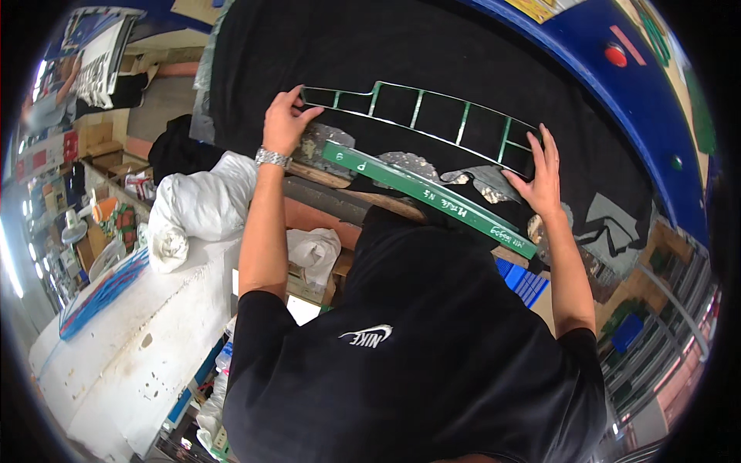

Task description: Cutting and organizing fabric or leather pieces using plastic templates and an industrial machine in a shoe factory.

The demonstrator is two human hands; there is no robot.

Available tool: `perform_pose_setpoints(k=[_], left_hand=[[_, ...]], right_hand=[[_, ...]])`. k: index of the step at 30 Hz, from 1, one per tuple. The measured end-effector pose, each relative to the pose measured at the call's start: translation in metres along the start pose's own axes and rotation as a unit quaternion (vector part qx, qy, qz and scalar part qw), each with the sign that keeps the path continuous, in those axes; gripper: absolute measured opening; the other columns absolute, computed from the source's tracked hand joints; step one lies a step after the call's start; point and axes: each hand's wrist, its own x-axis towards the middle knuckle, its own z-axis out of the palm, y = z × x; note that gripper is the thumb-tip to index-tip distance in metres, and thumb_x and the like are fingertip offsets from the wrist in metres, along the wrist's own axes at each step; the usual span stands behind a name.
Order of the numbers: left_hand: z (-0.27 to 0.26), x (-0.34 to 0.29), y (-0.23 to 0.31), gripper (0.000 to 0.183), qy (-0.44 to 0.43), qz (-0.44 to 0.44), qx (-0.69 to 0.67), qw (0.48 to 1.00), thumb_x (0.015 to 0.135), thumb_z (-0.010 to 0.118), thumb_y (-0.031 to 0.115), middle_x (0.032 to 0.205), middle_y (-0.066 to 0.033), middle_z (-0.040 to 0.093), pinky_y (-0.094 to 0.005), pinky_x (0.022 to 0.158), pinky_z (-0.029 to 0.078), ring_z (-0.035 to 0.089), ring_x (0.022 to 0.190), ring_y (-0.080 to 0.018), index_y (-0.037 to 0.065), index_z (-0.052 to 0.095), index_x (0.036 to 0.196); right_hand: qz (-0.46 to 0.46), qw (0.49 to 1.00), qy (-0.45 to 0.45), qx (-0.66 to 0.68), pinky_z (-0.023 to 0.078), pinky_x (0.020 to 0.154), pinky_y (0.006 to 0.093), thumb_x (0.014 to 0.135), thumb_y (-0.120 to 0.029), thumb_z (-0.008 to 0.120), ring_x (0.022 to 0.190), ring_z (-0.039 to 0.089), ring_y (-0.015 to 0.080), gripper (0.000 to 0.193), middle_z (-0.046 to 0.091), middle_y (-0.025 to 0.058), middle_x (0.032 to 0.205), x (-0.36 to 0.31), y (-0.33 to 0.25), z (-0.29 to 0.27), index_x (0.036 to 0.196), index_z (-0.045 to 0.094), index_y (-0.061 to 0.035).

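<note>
A long cutting die (417,108), an open frame of thin metal strips with green edges and several crossbars, rests on black fabric (309,46). Its left end is gripped by my left hand (284,127), fingers beyond the edge and thumb on the near side. My right hand (545,176) closes round the other end, thumb below and fingers along the outer strip. Nearer to me, a straight green bar (432,199) with white handwriting lies roughly along the frame. Dark fabric scraps (490,183) and a worn grey patch (328,143) show between the bar and the frame.
A blue machine edge (617,116) with a red button (615,55) curves along the far right. White cloth (202,204) is bundled on a white board (147,339) at left, beside a blue cord bundle (104,293). Metal dies (656,347) stand in a rack at right.
</note>
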Motion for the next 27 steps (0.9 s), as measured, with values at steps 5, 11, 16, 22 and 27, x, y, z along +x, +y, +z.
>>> perform_pose_setpoints(k=[5, 11, 16, 22, 27], left_hand=[[0.003, 0.006, -0.005, 0.058, 0.009, 0.017, -0.008, 1.000, 0.069, 0.091, 0.017, 0.081, -0.0030, 0.059, -0.0275, 0.062, 0.050, 0.054, 0.062, -0.0110, 0.004, 0.070, 0.122], [0.007, 0.006, -0.011, 0.055, 0.024, 0.000, -0.027, 0.999, 0.070, 0.090, 0.013, 0.079, 0.0009, 0.056, -0.0243, 0.060, 0.047, 0.049, 0.061, -0.0068, 0.005, 0.071, 0.121], [0.009, 0.007, -0.013, 0.055, 0.015, -0.013, -0.025, 0.999, 0.071, 0.090, 0.014, 0.078, 0.0027, 0.054, -0.0229, 0.061, 0.047, 0.047, 0.062, -0.0065, 0.005, 0.071, 0.122], [0.010, 0.007, -0.017, 0.054, 0.013, -0.029, -0.040, 0.999, 0.073, 0.090, 0.014, 0.079, 0.0041, 0.055, -0.0214, 0.061, 0.046, 0.047, 0.063, -0.0053, 0.005, 0.071, 0.122], [0.011, 0.011, -0.021, 0.055, 0.012, -0.035, -0.023, 0.999, 0.074, 0.089, 0.016, 0.077, 0.0046, 0.057, -0.0211, 0.061, 0.045, 0.047, 0.062, -0.0045, 0.003, 0.069, 0.124]], right_hand=[[0.045, 0.998, -0.040, 0.002, 0.024, 0.121, 0.0496, 0.071, -0.028, 0.087, 0.148, 0.035, 0.0340, 0.078, 0.048, 0.0221, 0.149, -0.016, 0.032, 0.004, 0.139, 0.055, -0.0069], [0.043, 0.997, -0.048, 0.040, 0.023, 0.121, 0.0499, 0.071, -0.028, 0.088, 0.146, 0.038, 0.0303, 0.068, 0.051, 0.0199, 0.148, -0.007, 0.039, 0.001, 0.130, 0.063, -0.0082], [0.052, 0.996, -0.052, 0.054, 0.016, 0.125, 0.0473, 0.079, -0.032, 0.082, 0.148, 0.034, 0.0279, 0.077, 0.050, 0.0186, 0.149, -0.015, 0.041, 0.004, 0.146, 0.050, -0.0109], [0.034, 0.994, -0.072, 0.071, 0.017, 0.125, 0.0482, 0.080, -0.028, 0.081, 0.148, 0.036, 0.0276, 0.070, 0.052, 0.0145, 0.148, -0.025, 0.051, 0.000, 0.142, 0.054, -0.0110], [0.028, 0.995, -0.063, 0.071, 0.017, 0.124, 0.0486, 0.076, -0.026, 0.084, 0.146, 0.038, 0.0274, 0.072, 0.054, 0.0139, 0.146, -0.032, 0.054, 0.005, 0.141, 0.056, -0.0138]])
